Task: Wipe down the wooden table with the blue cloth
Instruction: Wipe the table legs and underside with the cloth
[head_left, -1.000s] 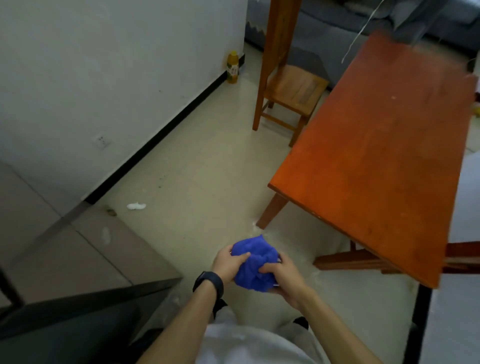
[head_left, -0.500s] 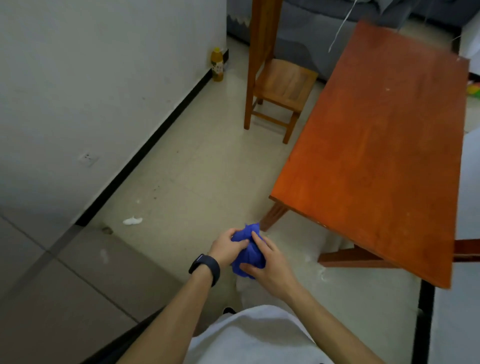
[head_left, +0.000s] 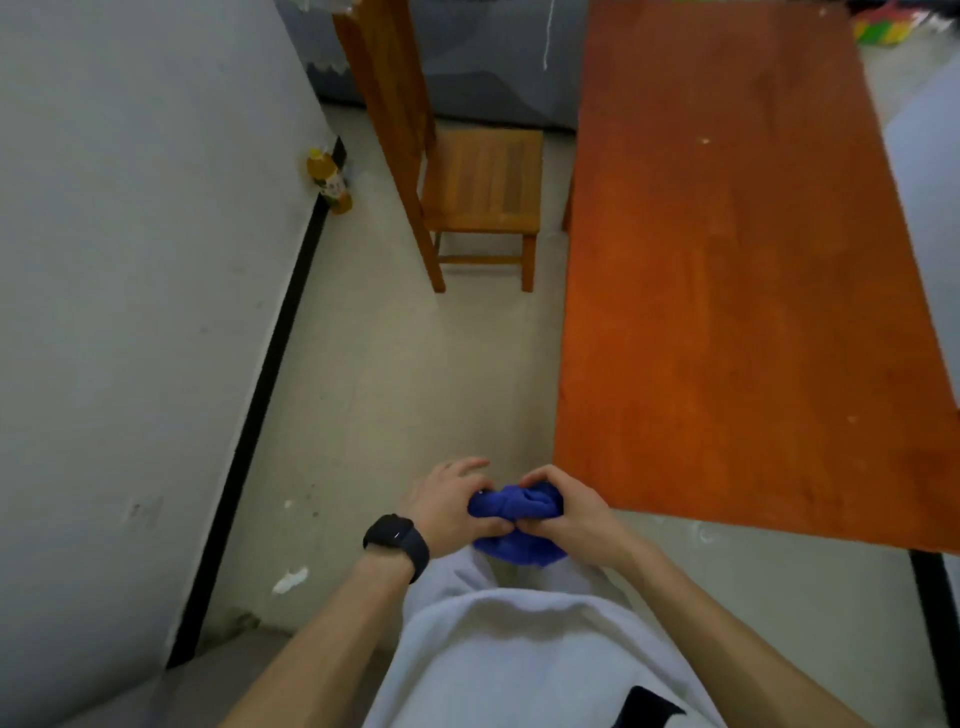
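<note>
The blue cloth (head_left: 517, 525) is bunched into a ball in front of my waist, held between both hands. My left hand (head_left: 451, 506), with a black watch on the wrist, pinches its left side. My right hand (head_left: 566, 512) grips its right side with curled fingers. The wooden table (head_left: 727, 291), reddish-orange and bare, stretches away on the right; its near left corner lies just beyond my right hand. The cloth is not touching the table.
A wooden chair (head_left: 467, 171) stands left of the table's far end. A yellow bottle (head_left: 327, 182) sits on the floor against the white wall (head_left: 130, 260). A scrap of white paper (head_left: 291, 579) lies on the tiled floor. A grey sofa (head_left: 493, 62) is behind.
I have turned and stepped nearer, so the table now runs straight ahead on my right. Both hands still hold the bunched cloth, now closer to the table's corner.
</note>
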